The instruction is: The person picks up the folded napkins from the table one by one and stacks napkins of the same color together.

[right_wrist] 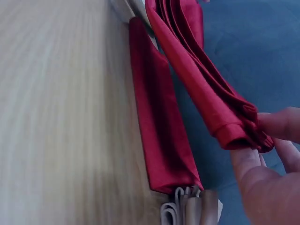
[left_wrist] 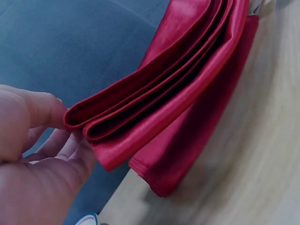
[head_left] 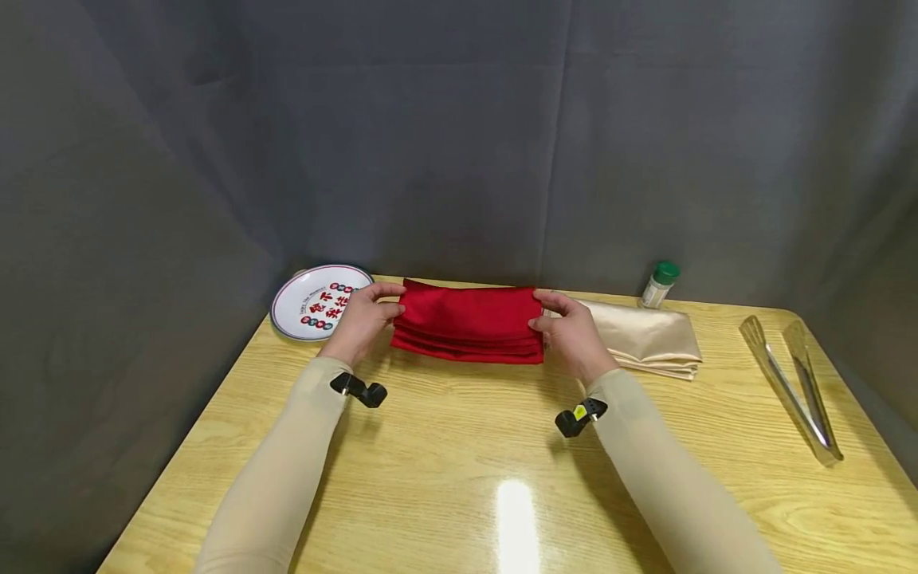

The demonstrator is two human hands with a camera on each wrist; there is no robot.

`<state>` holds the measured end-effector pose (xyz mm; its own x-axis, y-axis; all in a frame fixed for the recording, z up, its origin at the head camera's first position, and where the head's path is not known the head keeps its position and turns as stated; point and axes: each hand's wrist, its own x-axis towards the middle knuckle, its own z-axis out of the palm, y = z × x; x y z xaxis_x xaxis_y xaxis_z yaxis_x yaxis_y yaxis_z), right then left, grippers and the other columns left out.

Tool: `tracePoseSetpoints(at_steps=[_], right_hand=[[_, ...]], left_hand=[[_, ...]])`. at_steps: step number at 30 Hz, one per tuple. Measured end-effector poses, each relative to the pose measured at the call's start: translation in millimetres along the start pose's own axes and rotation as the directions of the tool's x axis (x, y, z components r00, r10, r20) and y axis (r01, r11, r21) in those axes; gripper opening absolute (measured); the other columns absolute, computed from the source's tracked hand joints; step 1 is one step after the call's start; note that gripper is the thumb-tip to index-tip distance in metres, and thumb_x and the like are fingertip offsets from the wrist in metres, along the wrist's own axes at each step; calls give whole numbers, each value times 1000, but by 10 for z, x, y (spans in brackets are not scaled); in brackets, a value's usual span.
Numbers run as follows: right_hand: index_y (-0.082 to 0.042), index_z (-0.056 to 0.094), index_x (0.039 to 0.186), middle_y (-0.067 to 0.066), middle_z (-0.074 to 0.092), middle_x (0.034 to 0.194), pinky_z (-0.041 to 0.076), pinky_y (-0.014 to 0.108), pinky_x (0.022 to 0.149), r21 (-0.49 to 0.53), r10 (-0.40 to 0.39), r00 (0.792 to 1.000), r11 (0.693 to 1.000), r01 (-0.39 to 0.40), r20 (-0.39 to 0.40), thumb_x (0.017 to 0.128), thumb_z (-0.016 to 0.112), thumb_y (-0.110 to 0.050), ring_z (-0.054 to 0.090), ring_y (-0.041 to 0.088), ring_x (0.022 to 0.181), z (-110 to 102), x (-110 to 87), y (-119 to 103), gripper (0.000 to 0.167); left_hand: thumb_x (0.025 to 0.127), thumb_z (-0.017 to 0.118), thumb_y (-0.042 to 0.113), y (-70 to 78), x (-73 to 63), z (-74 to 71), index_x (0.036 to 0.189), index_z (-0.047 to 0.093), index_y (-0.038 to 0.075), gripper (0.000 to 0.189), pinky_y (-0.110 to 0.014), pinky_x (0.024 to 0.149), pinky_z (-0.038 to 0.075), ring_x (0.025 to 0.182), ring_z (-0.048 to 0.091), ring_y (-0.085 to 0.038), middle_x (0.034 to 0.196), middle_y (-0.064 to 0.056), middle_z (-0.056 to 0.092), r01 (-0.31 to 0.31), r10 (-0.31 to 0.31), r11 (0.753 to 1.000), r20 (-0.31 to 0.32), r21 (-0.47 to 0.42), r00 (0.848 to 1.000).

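Observation:
A folded red satin cloth [head_left: 469,311] is stretched between my hands at the far side of the table. My left hand [head_left: 364,323] pinches its left end, thumb on the near side. At the other end my right hand [head_left: 574,339] grips the folds between thumb and fingers. Stacked layers of the held cloth [left_wrist: 161,119] show edge-on in the left wrist view. Under it, a second folded red cloth [right_wrist: 157,117] lies on the table, with a gap between the two in the right wrist view. Its right end meets the folded beige cloth [right_wrist: 192,211].
A white plate with red lettering [head_left: 287,311] stands by my left hand. Right of my right hand lies the beige satin cloth [head_left: 645,331], with a green-capped bottle [head_left: 658,285] behind it. Metal tongs [head_left: 792,391] rest spread at the table's right. A grey curtain [head_left: 459,159] hangs behind.

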<state>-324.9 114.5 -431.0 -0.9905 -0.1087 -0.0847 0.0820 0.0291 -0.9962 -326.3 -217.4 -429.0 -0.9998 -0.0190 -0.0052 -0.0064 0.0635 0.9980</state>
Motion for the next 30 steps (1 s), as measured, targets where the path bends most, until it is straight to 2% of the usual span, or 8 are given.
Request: tracePoseSetpoints(at_steps=[6, 14, 18, 21, 24, 28, 30], right_hand=[[-12, 48, 145, 10, 40, 145, 49, 30, 80, -36, 44, 999, 998, -44, 9, 90, 56, 4, 59, 18, 94, -28, 71, -53, 57], [-10, 45, 146, 12, 41, 145, 48, 29, 79, -33, 43, 999, 998, -44, -15, 90, 55, 6, 57, 18, 95, -28, 128, -19, 60], [-10, 42, 147, 12, 39, 147, 48, 36, 87, -7, 63, 997, 998, -63, -37, 94, 53, 3, 53, 19, 97, -18, 134, 0, 56], [-9, 40, 148, 14, 36, 148, 47, 42, 96, 20, 68, 997, 998, -68, -33, 96, 50, 1, 53, 25, 106, -21, 139, -16, 54], [-6, 40, 146, 17, 39, 141, 46, 45, 99, 45, 56, 998, 998, -54, -29, 98, 47, 0, 50, 32, 117, -70, 145, -72, 49], [-2, 42, 143, 21, 42, 132, 45, 47, 100, 58, 27, 999, 998, -25, -33, 100, 44, -1, 47, 37, 122, -198, 111, -178, 42], [-1, 41, 143, 21, 41, 134, 44, 46, 100, 51, 17, 1000, 999, -16, -24, 101, 43, -2, 47, 37, 121, -264, 80, -226, 42]], left_hand=[[91, 58, -6, 78, 122, 79, 122, 61, -4, 32, -22, 76, 50, 85, 58, -14, 116, -13, 55, -32, 32, 999, -8, 16, 999], [88, 58, -6, 39, 253, 238, 118, 65, -1, 30, -23, 68, 48, 78, 58, -13, 107, -11, 60, -33, 36, 997, -51, 67, 998], [87, 58, -6, -7, 271, 267, 116, 66, 1, 31, -22, 65, 45, 79, 56, -15, 110, -12, 60, -13, 19, 997, -86, 73, 996], [88, 58, -5, -40, 266, 235, 116, 66, 0, 30, -21, 66, 43, 82, 54, -16, 115, -11, 60, 1, 11, 994, -105, 107, 994], [90, 59, 0, -46, 239, 170, 118, 65, -2, 29, -21, 72, 45, 87, 56, -18, 118, -14, 60, 3, 13, 987, -100, 161, 995], [92, 58, 5, -25, 174, 57, 119, 63, -5, 29, -32, 85, 49, 97, 61, -31, 120, -18, 60, 5, 11, 980, -81, 197, 997], [93, 58, 7, -10, 138, 6, 119, 62, -6, 29, -40, 90, 49, 100, 60, -39, 120, -18, 59, 11, 4, 981, -78, 195, 997]])
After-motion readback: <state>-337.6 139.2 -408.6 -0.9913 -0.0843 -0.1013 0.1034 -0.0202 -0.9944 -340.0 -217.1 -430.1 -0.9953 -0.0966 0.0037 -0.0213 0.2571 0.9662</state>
